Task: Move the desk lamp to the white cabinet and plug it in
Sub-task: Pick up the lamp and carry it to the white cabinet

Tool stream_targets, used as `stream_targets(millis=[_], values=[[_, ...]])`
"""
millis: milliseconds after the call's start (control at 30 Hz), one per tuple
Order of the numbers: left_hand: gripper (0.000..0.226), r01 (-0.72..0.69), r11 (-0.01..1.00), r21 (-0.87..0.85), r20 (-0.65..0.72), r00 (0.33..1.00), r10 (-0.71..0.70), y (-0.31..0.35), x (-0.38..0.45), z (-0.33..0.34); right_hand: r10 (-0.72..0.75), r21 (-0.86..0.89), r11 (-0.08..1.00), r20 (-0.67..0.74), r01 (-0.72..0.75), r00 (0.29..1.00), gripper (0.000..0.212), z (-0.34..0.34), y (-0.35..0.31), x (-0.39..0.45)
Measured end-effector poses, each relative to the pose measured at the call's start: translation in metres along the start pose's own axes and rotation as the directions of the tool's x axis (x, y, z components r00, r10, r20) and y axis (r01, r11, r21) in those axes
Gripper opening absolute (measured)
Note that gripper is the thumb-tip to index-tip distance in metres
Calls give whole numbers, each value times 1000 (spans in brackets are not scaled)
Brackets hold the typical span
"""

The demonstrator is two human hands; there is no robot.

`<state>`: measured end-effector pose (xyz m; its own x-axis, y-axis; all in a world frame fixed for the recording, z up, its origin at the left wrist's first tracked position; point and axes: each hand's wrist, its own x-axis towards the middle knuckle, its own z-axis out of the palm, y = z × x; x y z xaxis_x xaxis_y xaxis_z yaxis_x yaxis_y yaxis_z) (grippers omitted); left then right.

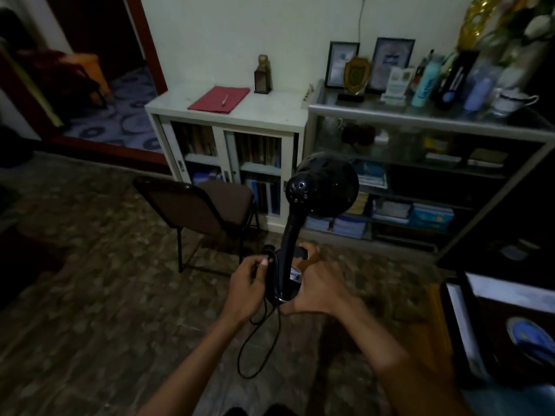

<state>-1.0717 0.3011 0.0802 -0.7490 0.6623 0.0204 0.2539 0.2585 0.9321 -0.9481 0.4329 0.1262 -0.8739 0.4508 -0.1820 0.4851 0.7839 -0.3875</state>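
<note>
I hold a black desk lamp [322, 187] upright in the air in front of me, its round shade facing away. My right hand [321, 285] grips the lamp's base from the right. My left hand [247, 283] holds the left side of the base together with the black cord [258, 352] and what looks like the plug. The cord hangs down in a loop below my hands. The white cabinet [270, 115] stands against the far wall, well beyond the lamp, with sliding glass doors and books inside.
A red folder [219, 100] with a pen and a small brown bottle [262, 75] sit on the cabinet top. A brown chair [204, 205] stands in front of the cabinet. A glass shelf unit [426, 121] with frames, bottles and a cup is at the right. A doorway opens left.
</note>
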Motion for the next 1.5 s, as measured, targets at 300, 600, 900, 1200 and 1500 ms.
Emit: stream_targets(millis=[300, 600, 900, 1200, 1500], values=[[19, -54, 997, 50, -40, 998, 56, 5, 194, 9, 7, -33, 999, -46, -8, 999, 117, -61, 30, 168], [26, -55, 998, -9, 6, 998, 55, 30, 424, 0, 35, -86, 995, -108, -44, 994, 115, -144, 56, 386], [24, -26, 999, 20, -45, 999, 27, 44, 616, 12, -55, -127, 991, -144, 36, 988, 102, -204, 95, 572], [26, 49, 995, 92, -133, 990, -37, 25, 795, 46, -152, -75, 987, -105, 145, 983, 95, -234, 162, 755], [26, 132, 980, 147, -117, 986, -115, 1, 902, 62, -169, -36, 985, -70, 167, 983, 101, -232, 202, 872]])
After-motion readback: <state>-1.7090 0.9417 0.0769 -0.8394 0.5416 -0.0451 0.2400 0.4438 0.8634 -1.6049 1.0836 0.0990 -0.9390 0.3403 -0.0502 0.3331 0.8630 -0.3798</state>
